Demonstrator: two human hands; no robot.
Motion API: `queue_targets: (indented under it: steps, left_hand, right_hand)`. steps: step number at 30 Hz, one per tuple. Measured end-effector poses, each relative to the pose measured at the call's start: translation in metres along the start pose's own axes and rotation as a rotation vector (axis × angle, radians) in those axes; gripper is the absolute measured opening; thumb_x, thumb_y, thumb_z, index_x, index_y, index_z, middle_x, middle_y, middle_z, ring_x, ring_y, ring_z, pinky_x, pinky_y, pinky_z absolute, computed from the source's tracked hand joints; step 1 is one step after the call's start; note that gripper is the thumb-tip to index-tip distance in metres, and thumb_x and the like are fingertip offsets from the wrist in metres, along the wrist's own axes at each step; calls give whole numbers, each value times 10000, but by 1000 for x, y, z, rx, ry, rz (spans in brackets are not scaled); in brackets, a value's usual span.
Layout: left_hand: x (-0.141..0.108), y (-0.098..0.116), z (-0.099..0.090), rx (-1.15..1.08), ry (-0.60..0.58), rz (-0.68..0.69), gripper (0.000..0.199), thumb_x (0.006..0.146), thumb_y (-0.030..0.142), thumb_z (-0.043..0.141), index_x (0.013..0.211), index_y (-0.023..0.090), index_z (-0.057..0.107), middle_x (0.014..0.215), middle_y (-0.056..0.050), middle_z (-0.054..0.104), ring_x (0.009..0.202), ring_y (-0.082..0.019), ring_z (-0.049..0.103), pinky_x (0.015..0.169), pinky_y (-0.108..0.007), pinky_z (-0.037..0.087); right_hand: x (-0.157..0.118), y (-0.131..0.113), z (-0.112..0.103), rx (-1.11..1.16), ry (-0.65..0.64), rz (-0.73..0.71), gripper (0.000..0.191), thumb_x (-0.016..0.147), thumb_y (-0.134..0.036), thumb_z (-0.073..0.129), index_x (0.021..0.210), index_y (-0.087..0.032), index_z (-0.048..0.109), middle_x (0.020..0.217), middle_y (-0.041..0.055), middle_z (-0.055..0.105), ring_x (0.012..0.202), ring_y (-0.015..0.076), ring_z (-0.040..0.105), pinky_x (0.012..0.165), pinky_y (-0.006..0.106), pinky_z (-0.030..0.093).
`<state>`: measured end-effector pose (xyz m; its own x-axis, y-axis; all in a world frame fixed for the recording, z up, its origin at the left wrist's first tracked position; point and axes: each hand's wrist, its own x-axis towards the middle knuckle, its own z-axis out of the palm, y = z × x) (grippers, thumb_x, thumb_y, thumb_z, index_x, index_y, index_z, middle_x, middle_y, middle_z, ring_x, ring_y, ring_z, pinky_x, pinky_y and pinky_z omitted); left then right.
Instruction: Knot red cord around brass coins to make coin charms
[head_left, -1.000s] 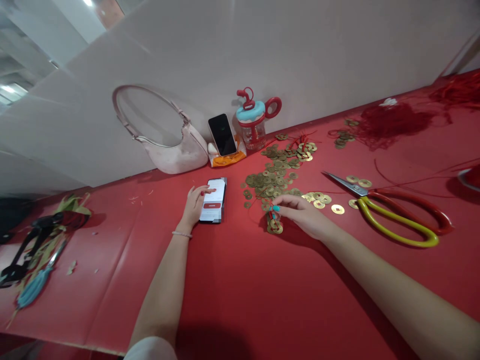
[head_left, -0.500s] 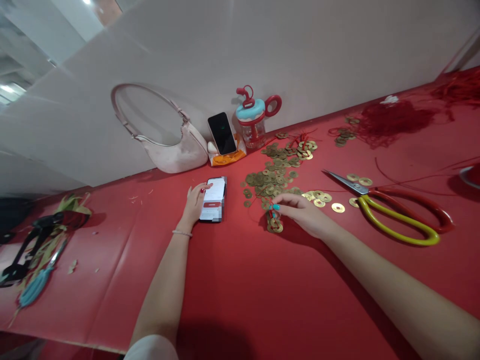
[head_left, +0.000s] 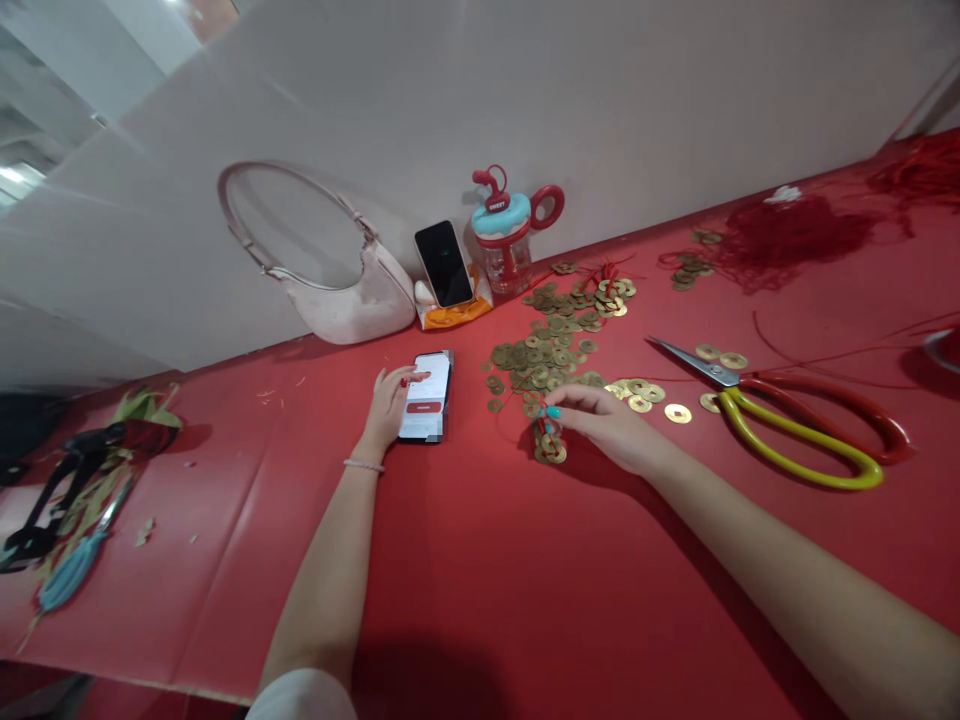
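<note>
My left hand (head_left: 388, 408) rests at the left edge of a phone (head_left: 426, 425) lying face up with a lit screen; its fingers are stretched out over the glass. Farther right, my right hand (head_left: 596, 420) is closed in a pinch on a bunch of brass coins (head_left: 550, 450) strung on red cord. Just beyond that hand spreads a pile of loose square-holed coins (head_left: 536, 360). Several brighter coins (head_left: 639, 394) lie beside its knuckles. The fingertips partly hide the cord.
Scissors (head_left: 731, 385) with red and yellow handles lie at right. Along the wall stand a pale handbag (head_left: 360, 305), a dark-screened phone (head_left: 444, 265) and a lidded cup (head_left: 504, 250). Tangled red cord (head_left: 795, 240) sits back right. Blue-handled pliers-like tool (head_left: 75, 570) lies at far left.
My left fingers have shifted slightly over the phone, and the content on its screen has moved. My right hand stays on the strung coins. The view has tilted a little.
</note>
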<state>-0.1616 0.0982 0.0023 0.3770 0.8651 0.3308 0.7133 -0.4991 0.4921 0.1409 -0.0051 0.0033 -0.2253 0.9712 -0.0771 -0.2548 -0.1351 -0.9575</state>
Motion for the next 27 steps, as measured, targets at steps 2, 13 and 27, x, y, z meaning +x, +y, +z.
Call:
queue_targets:
  steps: [2, 13, 27]
  left_hand:
    - [0, 1, -1, -5, 10, 7, 337, 928, 311, 224, 930, 211, 545, 1095, -35, 665, 1154, -159, 515, 1117, -424, 174]
    - [3, -9, 5, 35, -29, -67, 344, 925, 279, 229, 1036, 225, 551, 1189, -36, 613, 1223, -178, 455, 1115, -484, 136]
    - [1, 2, -1, -1, -34, 25, 317, 914, 291, 241, 898, 203, 545, 1061, -37, 681, 1163, -168, 503, 1110, -444, 173]
  right_hand:
    - [0, 0, 0, -2, -12, 1, 180, 733, -359, 657, 774, -192, 605, 636, -3, 609, 563, 114, 546, 593, 273, 441]
    - [1, 3, -2, 7, -11, -13, 160, 741, -342, 661, 772, -192, 615, 648, -11, 613, 571, 106, 548, 600, 258, 430]
    - [1, 2, -2, -36, 17, 0, 181, 726, -350, 667, 784, -189, 611, 664, -6, 608, 596, 113, 548, 604, 258, 429]
